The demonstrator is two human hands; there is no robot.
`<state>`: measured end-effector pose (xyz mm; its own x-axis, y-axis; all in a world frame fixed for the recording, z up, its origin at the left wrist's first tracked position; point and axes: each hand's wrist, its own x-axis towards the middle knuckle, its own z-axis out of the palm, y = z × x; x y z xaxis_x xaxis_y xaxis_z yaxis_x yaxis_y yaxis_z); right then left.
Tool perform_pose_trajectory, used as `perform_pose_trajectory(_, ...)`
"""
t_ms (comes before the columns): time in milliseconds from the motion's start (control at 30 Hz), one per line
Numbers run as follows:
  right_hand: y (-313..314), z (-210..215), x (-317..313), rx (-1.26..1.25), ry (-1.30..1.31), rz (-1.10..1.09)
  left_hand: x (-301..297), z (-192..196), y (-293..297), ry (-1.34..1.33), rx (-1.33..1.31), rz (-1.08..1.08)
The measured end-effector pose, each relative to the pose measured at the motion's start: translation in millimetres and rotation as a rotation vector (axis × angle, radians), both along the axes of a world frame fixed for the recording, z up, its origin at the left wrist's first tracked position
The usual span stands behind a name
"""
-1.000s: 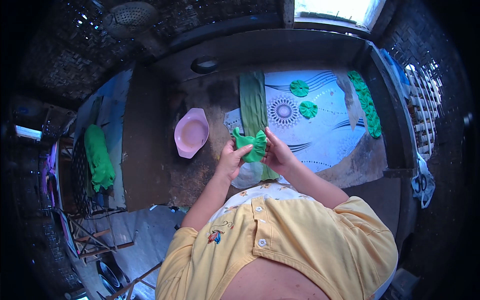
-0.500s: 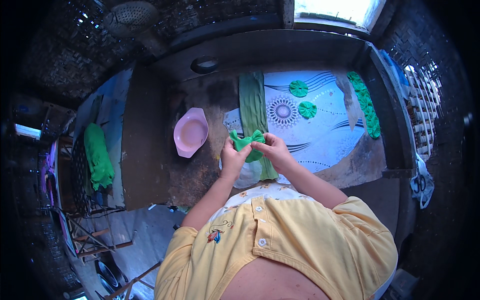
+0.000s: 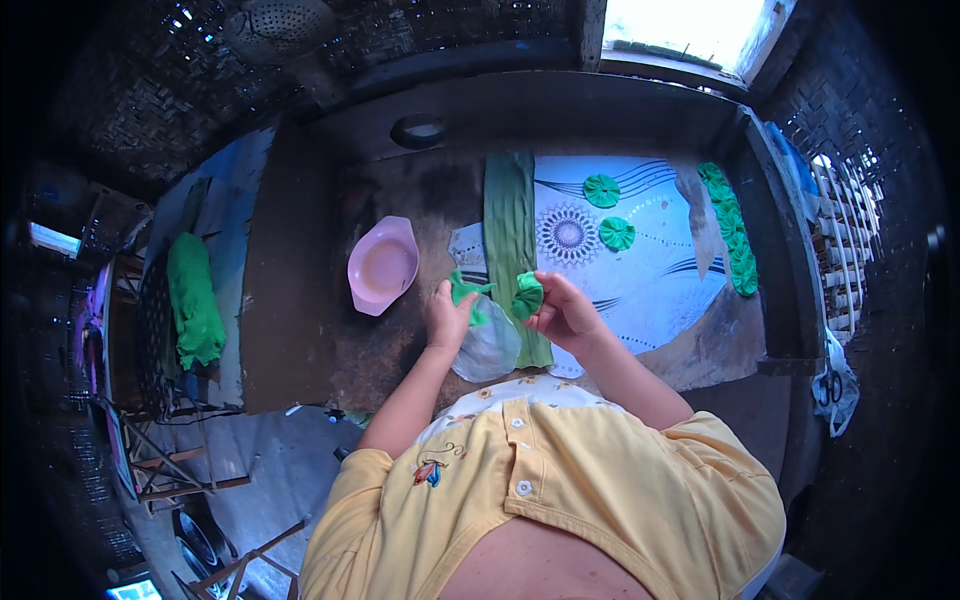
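Pinched in the fingers of my left hand (image 3: 447,317) is a crumpled piece of green cloth (image 3: 462,287). My right hand (image 3: 568,308) grips a round, gathered green fabric rosette (image 3: 527,297), tilted on its edge. A gap separates the two pieces; whether a thread joins them I cannot tell. Under and between my hands runs a long dull-green strip (image 3: 510,215), with a pale, cloudy sheet (image 3: 484,345) beside it. Beyond my right hand, two flat green rosettes, one far (image 3: 602,191) and one nearer (image 3: 617,234), lie on a white-blue patterned sheet (image 3: 650,310).
A pink bowl (image 3: 384,265) stands left of my hands. Along the right side lies an overlapping row of green rosettes (image 3: 730,230). Raised boards (image 3: 305,270) edge the worktop. Further left is a green cloth bundle (image 3: 195,300); scissors (image 3: 830,386) hang at the far right.
My hands were together on green cloth; now they are apart, with a rosette in the right and loose cloth in the left. The whole view has shifted slightly.
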<state>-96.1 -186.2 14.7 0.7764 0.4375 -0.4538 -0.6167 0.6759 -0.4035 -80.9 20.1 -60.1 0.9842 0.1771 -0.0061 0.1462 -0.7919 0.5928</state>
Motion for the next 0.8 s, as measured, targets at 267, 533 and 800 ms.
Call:
perform_pose_trajectory(267, 9, -1, 3, -0.236, -0.19, -0.201, -24, 43, -32, 0.472, -0.914, -0.05)
perform_pose_trajectory(533, 28, -17, -7, -0.261, -0.337, -0.282, -20, 54, -47, 0.413, -1.787, 0.269)
perform_pose_trajectory(800, 22, -21, -12, -0.818, -0.772, -0.286, -22, 58, -44, 0.312, -1.872, 0.315)
